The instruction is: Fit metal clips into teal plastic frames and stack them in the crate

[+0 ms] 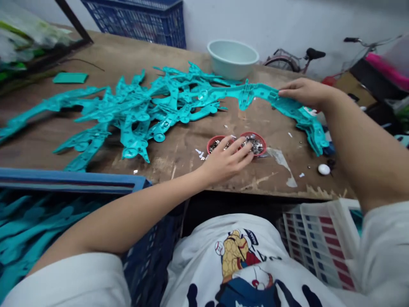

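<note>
My left hand (225, 162) reaches over two small red bowls, its fingers spread and the tips at the metal pieces inside. The left red bowl (210, 143) is partly covered by that hand. The right red bowl (263, 143) holds a heap of small silvery metal pieces. On the right, my right hand (305, 91) grips a long, curved turquoise plastic part (311, 125) at its upper edge; some of its fingers are hidden behind the part. A large tangled pile of similar turquoise parts (128, 111) lies to the left, reaching the held part.
A pale green basin (233, 59) and a blue crate (137, 21) stand at the back. Near me are a blue crate of turquoise parts (73, 185) and a white basket (319, 238). Small white bits and a white round object (324, 169) lie on the wooden table (179, 166).
</note>
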The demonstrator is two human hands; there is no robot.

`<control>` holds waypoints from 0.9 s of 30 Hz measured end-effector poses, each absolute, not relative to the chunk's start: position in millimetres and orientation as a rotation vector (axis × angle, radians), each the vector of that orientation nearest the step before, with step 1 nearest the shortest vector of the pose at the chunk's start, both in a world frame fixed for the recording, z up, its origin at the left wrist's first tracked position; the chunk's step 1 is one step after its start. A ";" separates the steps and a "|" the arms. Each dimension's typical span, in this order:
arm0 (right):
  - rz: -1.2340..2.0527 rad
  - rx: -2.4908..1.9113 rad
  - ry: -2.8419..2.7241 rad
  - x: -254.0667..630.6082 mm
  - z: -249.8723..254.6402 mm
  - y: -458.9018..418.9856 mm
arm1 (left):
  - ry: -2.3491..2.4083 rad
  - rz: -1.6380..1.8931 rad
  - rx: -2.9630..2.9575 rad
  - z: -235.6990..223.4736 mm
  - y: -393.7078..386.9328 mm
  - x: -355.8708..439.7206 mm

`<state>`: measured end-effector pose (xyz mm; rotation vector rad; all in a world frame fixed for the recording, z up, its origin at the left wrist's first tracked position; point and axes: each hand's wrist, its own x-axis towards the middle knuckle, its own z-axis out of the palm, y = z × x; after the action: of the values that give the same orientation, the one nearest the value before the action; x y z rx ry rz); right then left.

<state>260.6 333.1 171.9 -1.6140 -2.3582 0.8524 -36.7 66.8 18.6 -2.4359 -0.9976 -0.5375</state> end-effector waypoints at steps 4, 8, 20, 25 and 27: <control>1.346 -1.678 -2.163 320.3 116.4 255.1 | -1.311 -0.602 -2.453 40.1 46.4 -26.0; 1.797 -1.493 -2.372 338.0 52.8 201.5 | -1.692 -0.027 -2.634 51.3 32.0 -10.0; 0.279 -1.655 -2.776 246.1 -20.7 275.7 | -1.444 0.480 -2.931 28.4 55.0 -18.2; 0.115 -1.573 -2.941 233.0 -38.5 279.3 | -1.461 0.024 -2.836 13.0 80.4 -36.2; 0.090 -1.590 -2.970 233.1 -40.5 282.7 | -1.584 0.073 -2.787 -1.3 90.7 -44.9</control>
<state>233.1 282.7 -40.5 -1.5902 -2.9699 0.0904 -44.9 90.7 -1.3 -2.7871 -1.5841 0.0729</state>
